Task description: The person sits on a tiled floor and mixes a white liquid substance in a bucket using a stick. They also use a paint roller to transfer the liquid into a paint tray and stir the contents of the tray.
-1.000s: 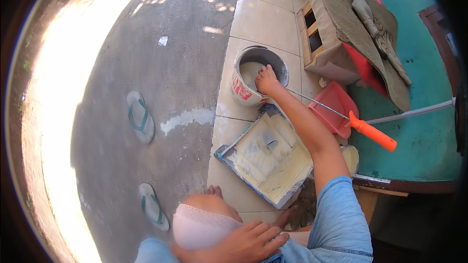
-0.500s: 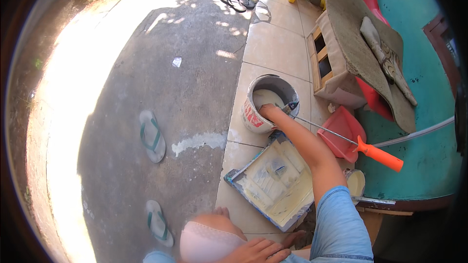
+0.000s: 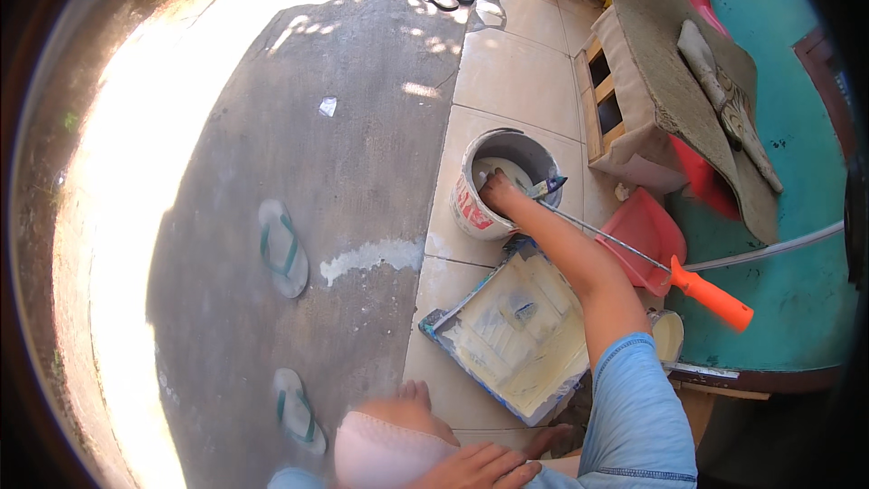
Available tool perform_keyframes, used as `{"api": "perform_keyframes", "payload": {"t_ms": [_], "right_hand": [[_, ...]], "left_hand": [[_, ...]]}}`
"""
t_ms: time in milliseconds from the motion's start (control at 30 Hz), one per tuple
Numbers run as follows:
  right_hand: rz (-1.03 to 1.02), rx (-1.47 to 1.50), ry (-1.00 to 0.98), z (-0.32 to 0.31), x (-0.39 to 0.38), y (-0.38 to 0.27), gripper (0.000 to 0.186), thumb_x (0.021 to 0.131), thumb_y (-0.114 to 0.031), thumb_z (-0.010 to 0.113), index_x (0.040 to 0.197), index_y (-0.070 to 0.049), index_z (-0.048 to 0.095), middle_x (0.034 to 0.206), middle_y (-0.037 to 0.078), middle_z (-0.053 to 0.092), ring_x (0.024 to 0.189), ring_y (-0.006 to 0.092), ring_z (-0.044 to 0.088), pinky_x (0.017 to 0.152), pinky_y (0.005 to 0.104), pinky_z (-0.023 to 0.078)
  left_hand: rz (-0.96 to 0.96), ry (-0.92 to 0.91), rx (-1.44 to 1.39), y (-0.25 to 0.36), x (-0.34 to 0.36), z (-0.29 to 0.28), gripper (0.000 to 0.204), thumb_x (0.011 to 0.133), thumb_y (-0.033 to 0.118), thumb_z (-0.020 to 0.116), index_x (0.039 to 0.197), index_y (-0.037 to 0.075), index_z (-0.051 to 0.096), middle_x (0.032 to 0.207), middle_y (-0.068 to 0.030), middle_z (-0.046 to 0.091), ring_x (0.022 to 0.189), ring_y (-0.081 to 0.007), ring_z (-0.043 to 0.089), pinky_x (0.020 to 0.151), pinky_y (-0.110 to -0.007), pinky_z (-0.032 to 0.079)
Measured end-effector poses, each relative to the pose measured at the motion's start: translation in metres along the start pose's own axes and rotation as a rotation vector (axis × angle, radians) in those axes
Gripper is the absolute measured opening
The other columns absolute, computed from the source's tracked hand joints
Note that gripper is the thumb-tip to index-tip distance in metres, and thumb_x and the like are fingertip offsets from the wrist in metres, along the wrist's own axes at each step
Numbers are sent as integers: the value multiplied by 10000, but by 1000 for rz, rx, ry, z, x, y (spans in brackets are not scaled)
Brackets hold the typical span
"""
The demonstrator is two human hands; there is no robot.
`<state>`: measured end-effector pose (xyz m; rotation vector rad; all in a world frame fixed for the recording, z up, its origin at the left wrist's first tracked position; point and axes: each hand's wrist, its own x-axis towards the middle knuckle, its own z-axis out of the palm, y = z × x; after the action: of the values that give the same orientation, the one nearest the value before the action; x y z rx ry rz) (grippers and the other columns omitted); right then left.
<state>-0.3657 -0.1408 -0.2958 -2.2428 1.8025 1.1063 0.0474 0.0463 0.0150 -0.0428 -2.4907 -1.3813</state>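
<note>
My right hand (image 3: 500, 190) reaches inside a paint bucket (image 3: 475, 217) with cream paint at its bottom. Its fingers are curled beside a small pale piece (image 3: 482, 178); what they grip is partly hidden. Against the bucket's right rim rests a paintbrush (image 3: 549, 186) with a blue end. A roller frame with an orange handle (image 3: 712, 295) extends from near the rim toward the right, its far end hidden. Below my forearm lies a paint tray (image 3: 493, 358) coated with cream paint. My left hand (image 3: 480, 468) lies flat near my bent knee, fingers extended, holding nothing.
A red dustpan (image 3: 644, 240) and a small paint container (image 3: 667, 337) stand right of the tray. Farther back is a wooden crate (image 3: 593, 113) under a brown mat (image 3: 674, 63). Green-strapped flip-flops (image 3: 284, 249) lie on the concrete at left. A teal wall (image 3: 787, 190) borders the right.
My right hand has shifted slightly inside the bucket, and more of its fingers show. The brush end at the rim has tipped up a little. My left hand stays put.
</note>
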Motion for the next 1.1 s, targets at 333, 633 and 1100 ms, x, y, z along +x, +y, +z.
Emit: {"api": "perform_keyframes", "payload": {"t_ms": [333, 633, 1100], "right_hand": [[89, 224, -4, 3, 4, 10, 261, 845, -193, 578, 1023, -123, 755, 1102, 129, 712, 1018, 263, 686, 897, 422, 502], [128, 217, -85, -12, -9, -4, 318, 845, -223, 583, 1105, -107, 724, 1176, 121, 684, 1165, 291, 605, 915, 469, 444], [64, 298, 139, 47, 35, -2, 227, 854, -159, 578, 965, -81, 760, 1079, 139, 718, 951, 291, 709, 788, 393, 566]], "left_hand": [[-3, -50, -49, -3, 6, -9, 417, 835, 234, 552, 1212, 55, 546, 1069, -106, 558, 967, -258, 544, 840, -378, 443], [-72, -112, -111, -2, 7, -13, 405, 849, 231, 535, 1212, 49, 534, 1074, -114, 550, 993, -264, 537, 879, -369, 431], [-62, -127, -108, -1, 12, -14, 404, 843, 221, 556, 1213, 61, 545, 1077, -106, 555, 991, -262, 545, 872, -368, 439]]}}
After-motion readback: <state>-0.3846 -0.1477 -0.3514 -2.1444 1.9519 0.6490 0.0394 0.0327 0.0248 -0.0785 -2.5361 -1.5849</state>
